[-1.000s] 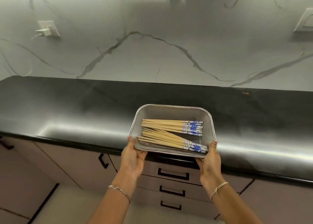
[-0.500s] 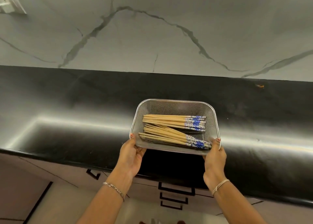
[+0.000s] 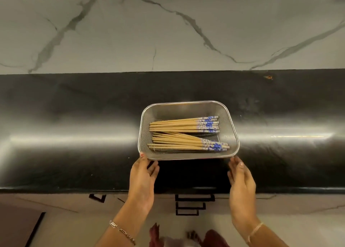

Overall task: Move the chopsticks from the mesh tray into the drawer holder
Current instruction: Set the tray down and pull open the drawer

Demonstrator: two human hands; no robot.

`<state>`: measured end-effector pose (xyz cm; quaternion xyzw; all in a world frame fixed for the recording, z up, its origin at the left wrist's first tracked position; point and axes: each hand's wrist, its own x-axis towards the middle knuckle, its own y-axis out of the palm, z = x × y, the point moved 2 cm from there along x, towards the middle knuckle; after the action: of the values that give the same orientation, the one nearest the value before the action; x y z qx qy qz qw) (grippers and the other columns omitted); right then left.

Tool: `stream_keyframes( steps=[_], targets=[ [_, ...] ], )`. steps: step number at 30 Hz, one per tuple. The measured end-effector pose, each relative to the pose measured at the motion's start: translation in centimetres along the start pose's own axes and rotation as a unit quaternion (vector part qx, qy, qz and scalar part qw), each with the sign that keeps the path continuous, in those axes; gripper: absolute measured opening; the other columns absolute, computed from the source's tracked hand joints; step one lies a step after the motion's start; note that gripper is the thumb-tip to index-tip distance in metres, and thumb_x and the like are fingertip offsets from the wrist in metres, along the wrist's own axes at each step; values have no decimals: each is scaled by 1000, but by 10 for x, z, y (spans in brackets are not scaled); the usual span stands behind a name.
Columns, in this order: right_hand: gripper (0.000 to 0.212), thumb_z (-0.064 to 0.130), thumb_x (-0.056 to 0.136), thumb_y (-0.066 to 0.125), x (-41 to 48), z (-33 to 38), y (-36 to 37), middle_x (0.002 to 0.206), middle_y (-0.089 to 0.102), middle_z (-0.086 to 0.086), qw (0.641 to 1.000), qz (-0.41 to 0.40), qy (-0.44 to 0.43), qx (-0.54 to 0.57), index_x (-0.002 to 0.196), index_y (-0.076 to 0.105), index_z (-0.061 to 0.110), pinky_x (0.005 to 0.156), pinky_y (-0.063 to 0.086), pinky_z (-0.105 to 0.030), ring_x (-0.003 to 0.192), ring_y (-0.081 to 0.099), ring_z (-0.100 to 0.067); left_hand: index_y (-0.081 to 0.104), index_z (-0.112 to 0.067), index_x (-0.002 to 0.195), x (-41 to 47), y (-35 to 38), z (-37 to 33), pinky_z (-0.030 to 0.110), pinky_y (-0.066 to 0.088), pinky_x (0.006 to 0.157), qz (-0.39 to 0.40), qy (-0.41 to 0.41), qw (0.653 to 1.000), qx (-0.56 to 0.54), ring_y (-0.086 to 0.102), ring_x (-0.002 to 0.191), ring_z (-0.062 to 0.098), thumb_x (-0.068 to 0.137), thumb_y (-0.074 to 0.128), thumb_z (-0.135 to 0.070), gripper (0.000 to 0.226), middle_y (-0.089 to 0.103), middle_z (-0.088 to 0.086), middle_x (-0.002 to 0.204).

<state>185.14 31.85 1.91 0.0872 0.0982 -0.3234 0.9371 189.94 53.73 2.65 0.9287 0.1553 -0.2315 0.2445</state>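
The mesh tray (image 3: 231,134), a silver rectangular basket, rests on the black countertop (image 3: 74,134) near its front edge. Inside lie two bundles of wooden chopsticks (image 3: 179,125) with blue-and-white patterned ends pointing right. My left hand (image 3: 142,181) is at the tray's near-left corner, thumb tip touching the rim, fingers loose and spread below the edge. My right hand (image 3: 240,183) hovers just off the near-right corner, fingers apart, holding nothing. No drawer holder is visible.
Below the counter edge, shut drawers show stacked black handles (image 3: 194,197), and another black handle (image 3: 97,197) sits to the left. A marble backsplash (image 3: 168,32) rises behind the counter. A small orange speck (image 3: 268,77) lies at the back right.
The tray went forward from the counter's front edge and now rests on the countertop. My right hand has let go and drawn back; my left grip has loosened. The view tilted down.
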Motion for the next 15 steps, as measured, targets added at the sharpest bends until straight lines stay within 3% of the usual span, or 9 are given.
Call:
stream_keyframes(
  steps=[3, 6, 9, 11, 15],
  targets=[
    [27, 27, 99, 38, -38, -31, -18, 115, 62, 12, 990, -15, -76, -118, 116, 60, 27, 97, 39, -26, 110, 54, -1, 49, -14, 126, -17, -11, 10, 39, 50, 95, 0, 26, 999, 46, 61, 104, 21, 100, 44, -31, 32, 60, 7, 113],
    [18, 20, 97, 45, -66, -69, -30, 103, 57, 19, 943, 55, -142, -296, 98, 59, 32, 88, 38, -19, 100, 51, -1, 55, -17, 112, -33, -30, 27, 30, 53, 77, 50, 88, 975, 198, 60, 84, 16, 100, 47, -24, 16, 61, 4, 97],
    [19, 20, 97, 45, -70, -109, -36, 114, 56, 7, 859, 143, -160, -466, 110, 58, 22, 96, 40, -24, 110, 49, -11, 60, -30, 99, -41, -56, 48, 21, 52, 78, 149, 173, 884, 408, 63, 88, 5, 96, 55, -18, 13, 66, -4, 95],
    [32, 19, 96, 45, -63, -126, -31, 128, 54, -4, 797, 194, -150, -552, 127, 51, 14, 104, 39, -31, 122, 48, -21, 59, -34, 98, -42, -69, 62, 14, 50, 80, 193, 184, 830, 490, 60, 91, -4, 95, 56, -16, 19, 64, -9, 100],
    [68, 8, 88, 51, -39, -132, -10, 154, 27, -10, 688, 254, -149, -664, 149, 21, 13, 117, 22, -34, 142, 27, -25, 57, -27, 119, -35, -83, 80, 25, 48, 98, 255, 169, 750, 587, 55, 111, 2, 95, 56, -22, 25, 58, -10, 118]
  ],
)
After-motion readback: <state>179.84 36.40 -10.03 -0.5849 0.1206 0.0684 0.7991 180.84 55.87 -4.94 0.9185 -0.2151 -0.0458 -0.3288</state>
